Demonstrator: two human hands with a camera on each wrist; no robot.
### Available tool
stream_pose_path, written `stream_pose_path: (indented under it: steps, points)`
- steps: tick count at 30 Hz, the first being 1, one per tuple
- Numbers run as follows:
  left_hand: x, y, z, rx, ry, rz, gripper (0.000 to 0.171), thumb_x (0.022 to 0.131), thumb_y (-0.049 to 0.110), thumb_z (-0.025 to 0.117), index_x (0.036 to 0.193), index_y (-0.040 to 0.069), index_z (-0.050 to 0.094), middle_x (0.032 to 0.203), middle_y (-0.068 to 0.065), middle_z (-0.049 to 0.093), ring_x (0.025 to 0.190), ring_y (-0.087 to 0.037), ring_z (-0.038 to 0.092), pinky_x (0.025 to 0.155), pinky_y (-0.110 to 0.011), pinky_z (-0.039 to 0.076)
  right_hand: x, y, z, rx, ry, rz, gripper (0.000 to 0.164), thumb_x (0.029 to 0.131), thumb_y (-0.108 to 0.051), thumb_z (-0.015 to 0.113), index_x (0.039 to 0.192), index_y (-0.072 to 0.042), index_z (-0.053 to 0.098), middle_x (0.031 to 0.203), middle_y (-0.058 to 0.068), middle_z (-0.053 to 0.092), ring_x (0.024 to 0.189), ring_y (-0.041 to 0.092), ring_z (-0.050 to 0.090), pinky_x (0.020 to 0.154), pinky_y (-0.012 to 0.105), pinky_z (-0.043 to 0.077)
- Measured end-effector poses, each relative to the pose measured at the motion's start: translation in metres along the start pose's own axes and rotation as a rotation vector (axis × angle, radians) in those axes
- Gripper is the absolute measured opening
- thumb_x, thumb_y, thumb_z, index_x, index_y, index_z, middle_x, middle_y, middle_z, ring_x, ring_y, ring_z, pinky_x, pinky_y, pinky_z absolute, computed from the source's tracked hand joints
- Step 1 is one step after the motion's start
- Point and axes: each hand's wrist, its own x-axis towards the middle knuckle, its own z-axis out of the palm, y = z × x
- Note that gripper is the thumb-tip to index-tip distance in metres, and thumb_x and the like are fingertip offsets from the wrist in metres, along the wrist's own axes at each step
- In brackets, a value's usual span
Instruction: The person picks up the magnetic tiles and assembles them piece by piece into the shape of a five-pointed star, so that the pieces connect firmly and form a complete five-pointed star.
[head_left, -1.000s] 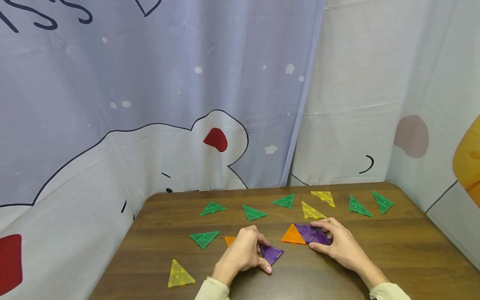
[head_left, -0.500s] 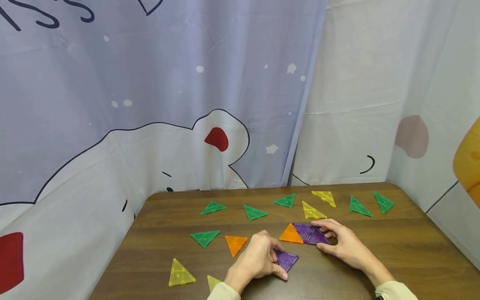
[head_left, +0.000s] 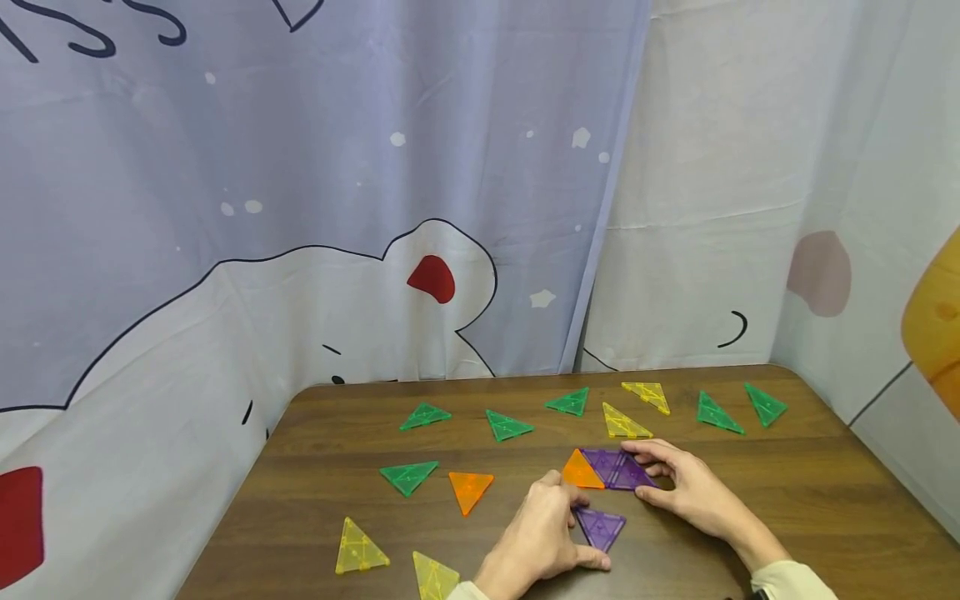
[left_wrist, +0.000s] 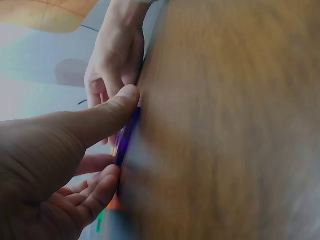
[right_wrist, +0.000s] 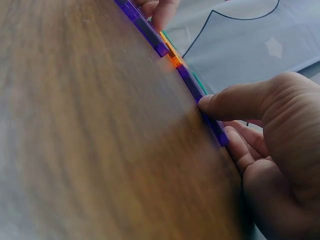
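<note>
My left hand point(head_left: 538, 533) pinches a translucent purple triangular magnetic tile point(head_left: 602, 528) between thumb and fingers, low over the brown table. In the left wrist view this tile point(left_wrist: 129, 136) shows edge-on. Just behind it lies a row of an orange triangular tile point(head_left: 582, 471) and purple triangular tiles point(head_left: 617, 469), set edge to edge. My right hand point(head_left: 693, 493) grips the right end of that row, thumb on the near side and fingers on the far side. In the right wrist view, a gap separates the left hand's tile point(right_wrist: 145, 29) from the row's purple edge point(right_wrist: 192, 86).
Another orange triangle point(head_left: 471, 492) lies left of the left hand, near a green triangle point(head_left: 408, 477). Two yellow triangles point(head_left: 360, 550) sit at front left. Several green triangles point(head_left: 507, 426) and two yellow ones point(head_left: 624, 422) are spread along the back. A curtain point(head_left: 465, 167) hangs behind the table point(head_left: 315, 500).
My left hand has moved right and slightly nearer with the purple tile, uncovering the orange triangle and a front yellow one. My right hand stays at the row, its thumb shifted slightly right.
</note>
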Motion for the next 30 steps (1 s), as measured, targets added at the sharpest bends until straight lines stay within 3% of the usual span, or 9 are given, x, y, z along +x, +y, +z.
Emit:
stream_pose_path:
  steps: [8,14,18,21,25,30]
  points:
    - [-0.001,0.009,0.009,-0.025,0.083,-0.044,0.072,0.064,0.055,0.108,0.116,0.011,0.084,0.095,0.007,0.062,0.074,0.008,0.046,0.066,-0.010,0.046,-0.001,0.002,-0.001,0.037,-0.001,-0.002,0.059,0.095,-0.010,0.089,0.149,-0.003,0.066,0.146,0.016,0.067,0.119,0.015,0.069,0.098,0.025,0.060]
    - [0.001,0.002,0.005,-0.111,0.135,-0.096,0.066,0.062,0.041,0.111,0.112,0.007,0.084,0.094,0.004,0.065,0.073,0.006,0.050,0.065,-0.013,0.049,-0.002,0.001,-0.003,0.076,-0.037,0.021,0.059,0.100,-0.018,0.086,0.153,-0.005,0.064,0.150,0.016,0.065,0.124,0.016,0.068,0.101,0.025,0.059]
    - [0.003,-0.010,-0.003,-0.045,0.166,-0.110,0.065,0.068,0.037,0.110,0.121,0.010,0.083,0.108,0.003,0.067,0.096,-0.006,0.060,0.086,-0.026,0.058,-0.003,0.001,-0.006,0.130,-0.079,0.044,0.064,0.101,-0.020,0.085,0.158,-0.006,0.059,0.156,0.018,0.061,0.131,0.017,0.066,0.106,0.025,0.056]
    - [0.006,-0.018,-0.005,0.000,0.145,-0.096,0.069,0.073,0.037,0.108,0.131,0.012,0.080,0.127,0.002,0.068,0.120,-0.017,0.060,0.107,-0.039,0.055,-0.005,0.001,-0.008,0.160,-0.095,0.049,0.067,0.100,-0.019,0.086,0.159,-0.005,0.058,0.159,0.020,0.059,0.135,0.017,0.064,0.108,0.024,0.055]
    - [0.010,-0.024,-0.004,-0.005,0.097,-0.102,0.070,0.080,0.038,0.104,0.139,0.012,0.077,0.144,-0.001,0.066,0.135,-0.023,0.056,0.115,-0.047,0.049,-0.006,0.001,-0.008,0.160,-0.098,0.035,0.068,0.099,-0.019,0.087,0.159,-0.005,0.058,0.159,0.021,0.059,0.135,0.016,0.064,0.109,0.024,0.055]
    - [0.015,-0.022,0.001,0.023,0.089,-0.119,0.070,0.083,0.042,0.101,0.141,0.012,0.076,0.145,-0.001,0.066,0.136,-0.023,0.056,0.114,-0.046,0.050,-0.009,0.000,-0.009,0.134,-0.092,0.005,0.073,0.097,-0.019,0.090,0.159,-0.003,0.056,0.159,0.023,0.057,0.136,0.013,0.064,0.110,0.022,0.053]
